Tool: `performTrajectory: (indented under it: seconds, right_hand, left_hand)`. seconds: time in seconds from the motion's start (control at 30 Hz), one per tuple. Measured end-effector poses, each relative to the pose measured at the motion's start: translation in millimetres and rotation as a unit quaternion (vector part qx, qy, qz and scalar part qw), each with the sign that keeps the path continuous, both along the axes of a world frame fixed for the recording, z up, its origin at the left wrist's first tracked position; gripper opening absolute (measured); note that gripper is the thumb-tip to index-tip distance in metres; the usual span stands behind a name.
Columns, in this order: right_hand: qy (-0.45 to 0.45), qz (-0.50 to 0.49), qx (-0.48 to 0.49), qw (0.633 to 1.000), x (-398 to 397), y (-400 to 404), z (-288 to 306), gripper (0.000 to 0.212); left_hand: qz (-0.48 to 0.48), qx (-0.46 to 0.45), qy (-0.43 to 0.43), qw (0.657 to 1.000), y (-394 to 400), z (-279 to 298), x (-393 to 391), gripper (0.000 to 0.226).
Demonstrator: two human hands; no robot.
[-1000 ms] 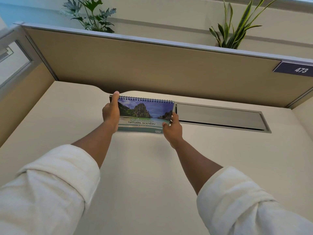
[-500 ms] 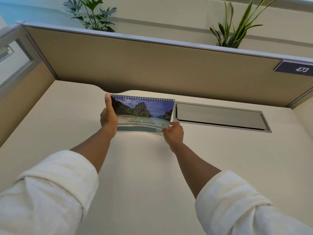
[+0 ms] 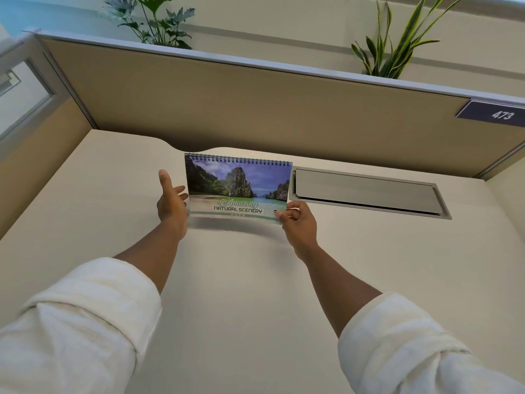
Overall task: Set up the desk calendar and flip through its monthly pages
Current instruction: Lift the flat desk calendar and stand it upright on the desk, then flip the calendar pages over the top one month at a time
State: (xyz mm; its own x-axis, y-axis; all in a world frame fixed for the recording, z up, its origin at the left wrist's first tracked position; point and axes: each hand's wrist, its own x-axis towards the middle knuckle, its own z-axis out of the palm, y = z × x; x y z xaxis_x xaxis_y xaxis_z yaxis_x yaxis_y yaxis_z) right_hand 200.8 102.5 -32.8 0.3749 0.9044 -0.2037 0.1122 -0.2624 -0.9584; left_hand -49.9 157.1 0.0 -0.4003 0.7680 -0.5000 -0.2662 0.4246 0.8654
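Note:
A spiral-bound desk calendar (image 3: 238, 189) stands upright at the back of the beige desk (image 3: 241, 280), its cover showing cliffs, sea and the words "Amazing Natural Scenery". My right hand (image 3: 298, 223) pinches the cover's lower right corner between thumb and fingers. My left hand (image 3: 172, 201) is open just beside the calendar's left edge, thumb up, fingertips at or near the edge; contact is unclear.
A grey cable hatch (image 3: 366, 193) is set into the desk right of the calendar. A tan partition (image 3: 255, 109) with a "473" sign (image 3: 494, 113) closes the back. Two plants (image 3: 153, 21) stand behind it. A side panel closes the left.
My left hand has let go of the calendar's left edge and opened beside it. My right hand has slid down to pinch the lower right corner. The calendar now stands more upright.

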Motion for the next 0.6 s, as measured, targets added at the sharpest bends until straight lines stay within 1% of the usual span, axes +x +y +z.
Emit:
performTrajectory:
  seconds: [0.07,0.17,0.23,0.33,0.43,0.5,0.6]
  right_hand:
    - [-0.010,-0.009,-0.003,1.000,-0.6,-0.6,1.3,0.019]
    - [-0.019,-0.015,-0.017,1.000,-3.2,-1.9,4.7,0.017]
    - [0.009,0.000,-0.029,1.000,-4.5,-3.4,7.3,0.014]
    - [0.096,0.038,-0.043,0.994,-6.3,-5.6,15.1,0.012]
    - [0.196,0.054,-0.051,0.978,-11.7,-5.0,25.1,0.040]
    - [0.246,0.070,-0.031,0.966,-14.6,-2.6,34.3,0.055]
    - [0.312,0.092,-0.023,0.945,-15.0,2.4,49.6,0.071]
  left_hand:
    - [0.007,0.001,-0.007,1.000,-2.6,-3.6,-2.6,0.077]
    - [0.006,0.000,-0.006,1.000,-2.1,-9.3,-6.0,0.082]
    - [0.004,-0.004,-0.010,1.000,-2.1,-10.0,-8.6,0.084]
    - [0.004,-0.004,-0.018,1.000,-4.4,-11.9,-13.0,0.083]
    - [0.017,0.003,-0.038,0.999,-10.3,-21.2,-20.6,0.082]
    - [0.028,0.003,-0.047,0.999,-16.3,-30.8,-26.2,0.080]
    - [0.042,-0.010,-0.050,0.998,-22.0,-43.1,-31.8,0.072]
